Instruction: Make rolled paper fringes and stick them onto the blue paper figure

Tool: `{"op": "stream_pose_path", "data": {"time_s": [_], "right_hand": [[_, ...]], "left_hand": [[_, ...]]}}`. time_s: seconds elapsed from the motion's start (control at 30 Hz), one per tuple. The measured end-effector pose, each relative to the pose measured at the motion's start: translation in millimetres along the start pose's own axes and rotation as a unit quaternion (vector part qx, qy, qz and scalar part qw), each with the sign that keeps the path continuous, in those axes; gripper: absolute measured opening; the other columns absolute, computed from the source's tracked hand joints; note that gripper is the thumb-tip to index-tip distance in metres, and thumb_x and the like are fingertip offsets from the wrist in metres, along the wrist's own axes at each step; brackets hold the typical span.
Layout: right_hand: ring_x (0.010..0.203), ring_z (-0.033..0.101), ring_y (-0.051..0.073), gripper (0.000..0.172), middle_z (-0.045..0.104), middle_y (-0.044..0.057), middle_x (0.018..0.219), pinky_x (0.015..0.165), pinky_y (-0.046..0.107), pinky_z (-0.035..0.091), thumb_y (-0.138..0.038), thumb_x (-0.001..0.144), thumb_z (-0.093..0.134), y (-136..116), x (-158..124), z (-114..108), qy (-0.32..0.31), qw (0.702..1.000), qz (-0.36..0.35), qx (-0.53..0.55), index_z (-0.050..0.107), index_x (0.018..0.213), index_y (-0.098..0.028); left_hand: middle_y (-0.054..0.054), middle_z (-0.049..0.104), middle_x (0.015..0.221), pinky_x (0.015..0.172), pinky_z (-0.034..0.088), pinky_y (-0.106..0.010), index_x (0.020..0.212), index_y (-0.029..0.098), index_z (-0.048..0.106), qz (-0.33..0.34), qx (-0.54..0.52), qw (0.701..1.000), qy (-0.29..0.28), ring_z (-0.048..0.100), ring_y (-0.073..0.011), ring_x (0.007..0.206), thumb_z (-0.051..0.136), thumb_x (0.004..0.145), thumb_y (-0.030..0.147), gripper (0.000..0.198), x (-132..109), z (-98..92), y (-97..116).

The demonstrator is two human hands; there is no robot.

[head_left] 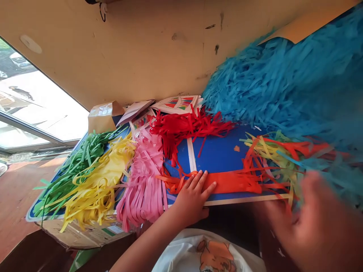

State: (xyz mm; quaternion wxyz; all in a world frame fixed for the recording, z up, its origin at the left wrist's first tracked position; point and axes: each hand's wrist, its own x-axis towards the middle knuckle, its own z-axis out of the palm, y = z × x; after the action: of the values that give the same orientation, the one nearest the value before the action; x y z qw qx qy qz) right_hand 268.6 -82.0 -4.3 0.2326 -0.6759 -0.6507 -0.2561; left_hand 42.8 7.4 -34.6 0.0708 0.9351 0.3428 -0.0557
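Note:
My left hand (193, 194) lies flat with fingers stretched out, pressing on a bundle of orange paper strips (235, 181) at the near edge of a blue board (221, 155). My right hand (317, 223) is close to the camera at the lower right, smeared by motion; its fingers cannot be made out. It sits near a tangle of mixed orange, yellow and green strips (272, 155). Red strips (184, 128) lie at the far side of the board.
Pink strips (146, 177), yellow strips (96, 181) and green strips (76, 162) lie side by side at the left, over a cardboard box (85, 234). A big heap of blue strips (283, 83) fills the right. Printed cards (178, 104) and a brown box (103, 115) stand by the wall.

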Motion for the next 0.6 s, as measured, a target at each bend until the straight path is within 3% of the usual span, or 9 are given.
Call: {"op": "stream_pose_path", "data": {"time_s": [0.1,0.17,0.27,0.37,0.6], "right_hand": [[0.111,0.050,0.026,0.057,0.055,0.015,0.119,0.088,0.038,0.043,-0.040,0.083,0.047,-52.0,-13.1,22.3,-0.046,0.978,-0.153,0.131,0.041,0.130,-0.008],[0.108,0.052,0.022,0.044,0.059,0.013,0.114,0.090,0.034,0.042,-0.038,0.085,0.044,-66.9,-21.1,39.8,-0.071,0.974,-0.151,0.155,0.053,0.116,-0.009],[0.105,0.054,0.024,0.044,0.061,0.014,0.111,0.089,0.037,0.042,-0.041,0.087,0.039,-53.6,-25.6,50.8,-0.090,0.989,-0.064,0.096,0.058,0.109,-0.008],[0.102,0.055,0.028,0.048,0.062,0.016,0.108,0.090,0.043,0.039,-0.043,0.088,0.038,-27.8,-23.8,43.6,-0.102,0.995,0.011,0.013,0.059,0.107,-0.005],[0.114,0.047,0.033,0.046,0.058,0.015,0.117,0.098,0.051,0.029,-0.044,0.086,0.042,-10.1,-5.9,19.7,-0.077,0.990,0.048,-0.109,0.059,0.108,-0.007]], "left_hand": [[-0.012,0.007,0.151,0.107,0.018,-0.045,0.141,0.028,0.020,-0.003,-0.005,1.000,0.005,0.008,-0.0288,0.137,0.063,0.073,0.042,0.081,-0.2,1.9,-0.9],[-0.012,0.008,0.151,0.107,0.020,-0.046,0.141,0.028,0.022,-0.002,-0.007,1.000,0.007,0.009,-0.0287,0.137,0.062,0.073,0.042,0.079,-0.4,2.5,-1.8],[-0.012,0.009,0.151,0.107,0.021,-0.046,0.141,0.028,0.022,0.000,-0.006,1.000,0.014,0.012,-0.0291,0.137,0.062,0.073,0.042,0.080,-0.4,3.6,-3.2],[-0.012,0.008,0.151,0.106,0.022,-0.047,0.141,0.028,0.020,0.000,-0.002,1.000,0.021,0.013,-0.0298,0.137,0.061,0.073,0.042,0.081,0.1,5.2,-4.1],[-0.010,0.009,0.151,0.107,0.020,-0.045,0.142,0.029,0.019,-0.001,0.006,1.000,0.026,0.012,-0.0286,0.137,0.061,0.073,0.042,0.081,0.1,5.9,-3.2]]}}
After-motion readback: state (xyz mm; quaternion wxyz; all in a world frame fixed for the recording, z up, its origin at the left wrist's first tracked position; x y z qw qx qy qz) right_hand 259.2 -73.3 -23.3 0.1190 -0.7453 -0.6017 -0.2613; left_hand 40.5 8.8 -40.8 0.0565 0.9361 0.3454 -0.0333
